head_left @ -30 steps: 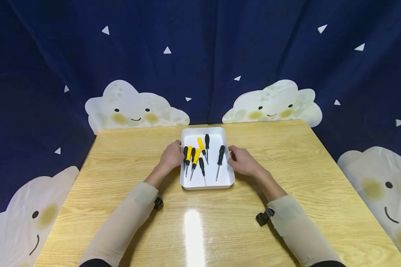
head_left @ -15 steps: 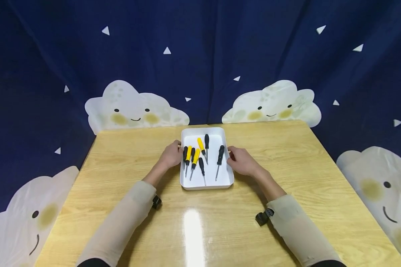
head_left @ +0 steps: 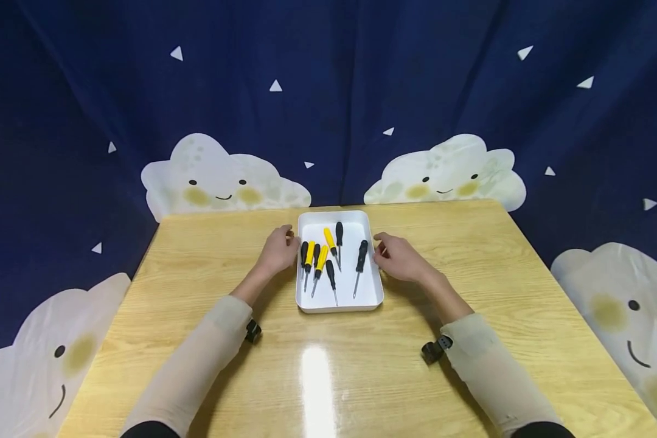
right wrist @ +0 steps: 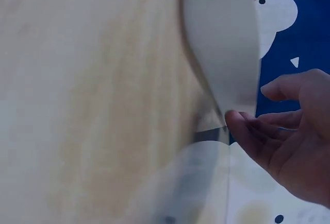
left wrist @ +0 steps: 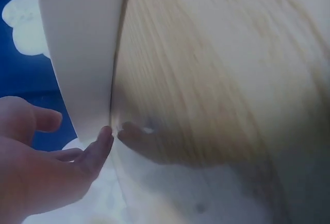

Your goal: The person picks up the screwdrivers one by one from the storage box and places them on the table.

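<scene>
Head view: the white tray stood flat on the table, its long axis running from the far edge toward the near side, just inside the far edge and about midway between the far corners. Eight screwdrivers lay in the tray with handles toward the far edge and shafts toward the near side, some slightly slanted. The left hand was positioned beside the tray's left wall and the right hand beside its right wall; both were partly open, fingers loosely bent, with nothing gripped. Wood surface extended outward from each hand to the table's side edges, and from the tray's near wall toward the wearer. Left wrist view: the tray wall ran lengthwise past the left hand; digits were spread, one fingertip near the wall's base, contact indeterminable. Right wrist view: right fingertips overlapped the wall's lower edge, one digit apart; contact was likewise indeterminable.
</scene>
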Tool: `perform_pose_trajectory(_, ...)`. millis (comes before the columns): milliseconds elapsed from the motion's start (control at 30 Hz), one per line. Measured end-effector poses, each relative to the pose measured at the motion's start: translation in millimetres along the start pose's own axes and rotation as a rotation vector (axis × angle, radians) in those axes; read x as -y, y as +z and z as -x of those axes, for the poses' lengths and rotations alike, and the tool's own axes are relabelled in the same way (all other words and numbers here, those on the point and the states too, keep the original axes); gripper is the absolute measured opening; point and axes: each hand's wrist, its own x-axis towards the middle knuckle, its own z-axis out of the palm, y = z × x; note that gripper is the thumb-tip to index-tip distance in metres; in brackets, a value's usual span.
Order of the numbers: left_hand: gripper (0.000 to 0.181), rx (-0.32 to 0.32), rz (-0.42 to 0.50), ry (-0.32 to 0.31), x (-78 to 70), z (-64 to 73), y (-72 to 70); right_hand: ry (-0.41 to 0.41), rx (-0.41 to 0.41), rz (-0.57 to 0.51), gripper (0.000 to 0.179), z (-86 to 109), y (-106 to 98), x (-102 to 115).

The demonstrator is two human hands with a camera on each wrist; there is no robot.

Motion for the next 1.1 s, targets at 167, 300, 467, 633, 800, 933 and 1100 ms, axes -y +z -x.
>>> perform_pose_trajectory(167,0.063,0.013,0.048,0.030,3.8,-2.0,0.0,-0.013,-0.051,0.007,0.052,-9.0,-8,10)
perform_pose_trajectory(300,0.066,0.060,0.145,0.015,7.0,-3.4,1.2,-0.019,-0.043,-0.004,0.056,-17.6,-10,23)
perform_pose_trajectory(467,0.065,0.128,0.303,-0.008,12.3,-3.9,4.9,-0.043,-0.010,0.007,0.060,-26.8,-10,35)
perform_pose_trajectory(633,0.064,0.165,0.358,0.024,15.8,-4.4,8.8,-0.073,-0.010,0.030,0.057,-36.6,-6,43)
perform_pose_trajectory(800,0.064,0.195,0.402,0.043,16.4,-4.0,9.8,-0.081,0.007,0.021,0.056,-44.7,5,52)
perform_pose_trajectory(933,0.064,0.220,0.415,0.020,15.4,-5.0,9.6,-0.078,0.009,0.023,0.052,-50.4,15,59)
perform_pose_trajectory(1100,0.064,0.239,0.402,0.014,15.7,-4.1,9.0,-0.082,0.027,0.018,0.044,-58.7,29,68)
